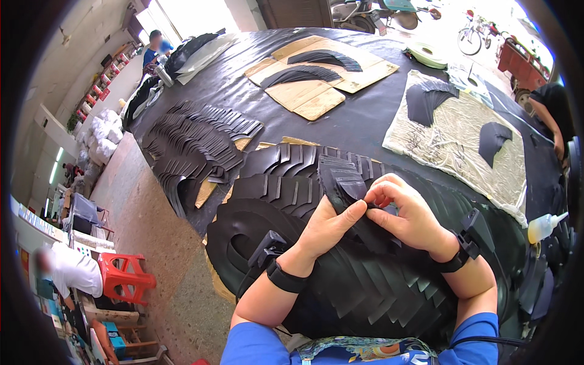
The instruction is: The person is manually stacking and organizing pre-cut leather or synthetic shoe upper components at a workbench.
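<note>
In the middle of the view, my left hand [328,228] is closed on black flat rubbery pieces [340,177] with curved edges, which lean upward between my hands. The fingers of my right hand [413,218] pinch together at the right edge of the same pieces, close to my left thumb. What lies right between the fingertips is too small to make out. Under and around both hands spread overlapping rows of similar black pieces [377,286]. A rounded stack of them [243,222] sits left of my left hand.
More black pieces fan out at the left [194,143]. Farther off, cardboard sheets [316,104] and a pale cloth [420,139] bear curved black pieces. A squeeze bottle [543,228] stands at right, near another person's arm [550,121]. A red stool [125,277] is on the floor at left.
</note>
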Demonstrator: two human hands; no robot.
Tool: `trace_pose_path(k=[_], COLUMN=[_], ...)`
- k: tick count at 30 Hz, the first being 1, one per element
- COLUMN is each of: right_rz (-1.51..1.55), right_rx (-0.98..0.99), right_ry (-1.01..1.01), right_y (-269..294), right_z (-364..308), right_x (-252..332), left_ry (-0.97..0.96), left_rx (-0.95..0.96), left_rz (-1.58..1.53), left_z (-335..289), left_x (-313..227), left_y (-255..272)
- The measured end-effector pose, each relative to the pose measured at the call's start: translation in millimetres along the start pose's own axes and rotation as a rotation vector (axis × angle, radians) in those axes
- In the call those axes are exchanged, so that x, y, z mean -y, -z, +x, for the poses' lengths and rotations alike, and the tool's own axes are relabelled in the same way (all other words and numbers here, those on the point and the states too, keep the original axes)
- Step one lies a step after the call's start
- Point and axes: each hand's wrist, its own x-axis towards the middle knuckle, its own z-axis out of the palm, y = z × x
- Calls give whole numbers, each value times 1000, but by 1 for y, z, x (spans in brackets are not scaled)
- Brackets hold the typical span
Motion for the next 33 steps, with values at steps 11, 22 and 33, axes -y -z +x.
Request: trace_pose_path(k=[11, 22, 33], right_rz=[-381, 302, 253], right_rx=[-479, -156, -62], right_ry=[24, -454, -416], right_y=[40, 53, 49], right_z=[5, 5, 6], right_x=[16, -96, -97], left_ry=[32, -68, 31], left_rx=[-340, 363, 377], left_rz=[-222, 1429, 1559], left_z=[-1, 11, 33], left_x=[-25, -27, -3], left_y=[-1, -20, -17])
